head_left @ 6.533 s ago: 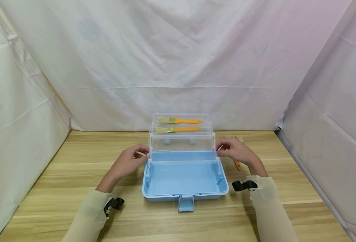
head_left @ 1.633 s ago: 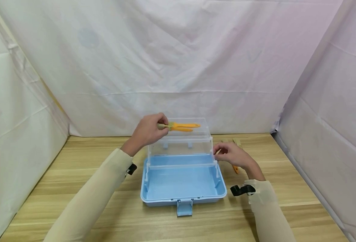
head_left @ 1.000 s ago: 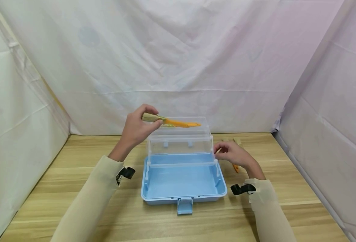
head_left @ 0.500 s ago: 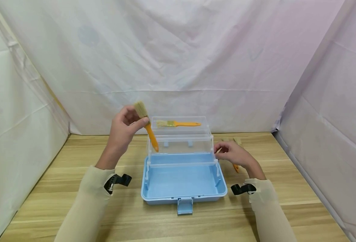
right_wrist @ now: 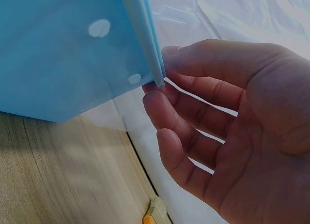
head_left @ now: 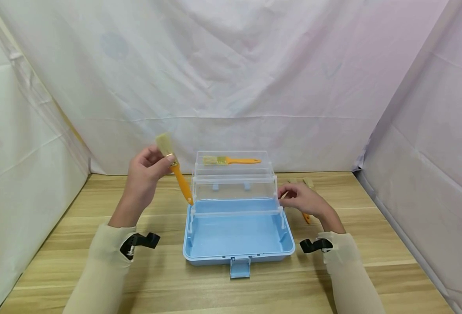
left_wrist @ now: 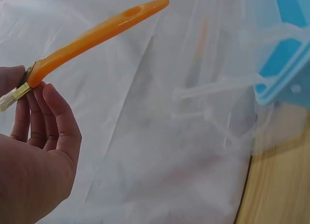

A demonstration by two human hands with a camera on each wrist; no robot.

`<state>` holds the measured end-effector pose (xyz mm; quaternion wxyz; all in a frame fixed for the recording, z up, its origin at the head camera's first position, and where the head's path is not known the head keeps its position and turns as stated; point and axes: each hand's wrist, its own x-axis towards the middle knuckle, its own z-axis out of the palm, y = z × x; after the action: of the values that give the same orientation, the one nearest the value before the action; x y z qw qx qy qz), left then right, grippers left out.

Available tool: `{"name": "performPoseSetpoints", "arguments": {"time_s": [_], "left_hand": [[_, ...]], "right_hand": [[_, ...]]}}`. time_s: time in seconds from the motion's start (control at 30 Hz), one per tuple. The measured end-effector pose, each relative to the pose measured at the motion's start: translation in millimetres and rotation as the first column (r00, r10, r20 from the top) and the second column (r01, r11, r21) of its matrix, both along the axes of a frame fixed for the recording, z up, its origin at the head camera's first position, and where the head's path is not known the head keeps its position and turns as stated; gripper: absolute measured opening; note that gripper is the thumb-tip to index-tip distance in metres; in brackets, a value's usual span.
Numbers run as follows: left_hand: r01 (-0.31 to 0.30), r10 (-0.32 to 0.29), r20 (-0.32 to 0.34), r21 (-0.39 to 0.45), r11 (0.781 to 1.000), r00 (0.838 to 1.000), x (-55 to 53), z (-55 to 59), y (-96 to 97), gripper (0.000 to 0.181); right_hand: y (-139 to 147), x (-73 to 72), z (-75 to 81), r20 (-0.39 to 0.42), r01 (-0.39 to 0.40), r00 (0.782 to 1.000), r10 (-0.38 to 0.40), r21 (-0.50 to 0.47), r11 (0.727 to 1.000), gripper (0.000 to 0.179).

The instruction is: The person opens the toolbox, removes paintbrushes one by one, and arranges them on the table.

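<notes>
My left hand (head_left: 146, 170) pinches a paintbrush (head_left: 181, 183) by its metal band, left of the box and above the table. Its pale bristles point up and its orange handle slants down to the right; the left wrist view shows the same brush (left_wrist: 92, 42). A light-blue toolbox (head_left: 238, 235) stands with its clear trays raised. On the top clear tray (head_left: 234, 172) lies a second orange-handled paintbrush (head_left: 242, 161). At the box's back right corner, my right hand (head_left: 303, 199) holds the blue rim (right_wrist: 145, 35) between thumb and fingers.
Behind my right hand, more brushes lie on the wooden table (head_left: 156, 283), mostly hidden; an orange handle (head_left: 306, 218) shows below it. The box's latch (head_left: 240, 267) hangs down at the front. Pale cloth (head_left: 231, 78) walls off the back and sides.
My left hand left the box, picked one of two paintbrushes off the top tray, and swung it left, turning the bristles upward. The right hand stays at the box corner.
</notes>
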<state>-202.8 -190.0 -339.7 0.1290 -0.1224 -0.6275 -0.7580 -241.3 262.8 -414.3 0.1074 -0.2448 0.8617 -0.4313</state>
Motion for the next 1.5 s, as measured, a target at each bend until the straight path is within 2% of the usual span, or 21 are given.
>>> {"name": "performPoseSetpoints", "arguments": {"time_s": [0.2, 0.43, 0.63, 0.73, 0.83, 1.0, 1.1, 1.17, 1.33, 1.5], "left_hand": [[-0.009, 0.012, 0.087, -0.041, 0.999, 0.996, 1.4, -8.7, -13.0, 0.007], [0.017, 0.01, 0.193, -0.136, 0.991, 0.981, -1.4, -24.2, -26.3, 0.009], [0.043, 0.025, 0.264, -0.25, 0.967, 0.964, -6.5, -39.9, -32.9, 0.019], [0.056, 0.043, 0.287, -0.329, 0.943, 0.957, -9.4, -47.0, -33.9, 0.024], [0.074, 0.064, 0.309, -0.416, 0.907, 0.949, -12.9, -53.8, -34.0, 0.03], [0.101, 0.125, 0.351, -0.56, 0.822, 0.928, -19.6, -65.2, -33.8, 0.035], [0.12, 0.144, 0.365, -0.613, 0.781, 0.92, -23.5, -70.9, -32.8, 0.033], [0.131, 0.151, 0.373, -0.631, 0.764, 0.916, -25.8, -73.8, -32.1, 0.032], [0.167, 0.157, 0.409, -0.651, 0.741, 0.899, -29.0, -80.3, -29.9, 0.03], [0.192, 0.16, 0.418, -0.68, 0.708, 0.894, -29.3, -86.1, -28.8, 0.024]], "right_hand": [[0.8, 0.3, -1.0, -0.001, 0.004, 1.0, -0.004, 0.0, 1.0, 0.008], [1.4, 1.2, -1.3, 0.0, 0.005, 1.0, -0.005, -0.004, 1.0, 0.008], [1.9, 1.2, -1.0, -0.001, 0.002, 1.0, -0.002, -0.003, 1.0, 0.008], [2.1, 1.3, -0.9, -0.001, 0.002, 1.0, -0.002, -0.003, 1.0, 0.008], [2.2, 1.4, -0.8, -0.002, 0.001, 1.0, -0.001, -0.002, 1.0, 0.008], [2.0, 1.5, -0.7, -0.001, -0.006, 1.0, 0.006, -0.004, 1.0, 0.008], [2.0, 1.4, -0.3, 0.0, -0.007, 1.0, 0.007, -0.006, 1.0, 0.008], [1.9, 1.5, 0.1, 0.001, -0.006, 1.0, 0.006, -0.006, 1.0, 0.008], [1.7, 2.7, 1.3, 0.004, 0.003, 1.0, -0.003, -0.004, 1.0, 0.008], [0.9, 3.0, 0.3, 0.005, 0.002, 1.0, -0.002, -0.006, 1.0, 0.008]]}}
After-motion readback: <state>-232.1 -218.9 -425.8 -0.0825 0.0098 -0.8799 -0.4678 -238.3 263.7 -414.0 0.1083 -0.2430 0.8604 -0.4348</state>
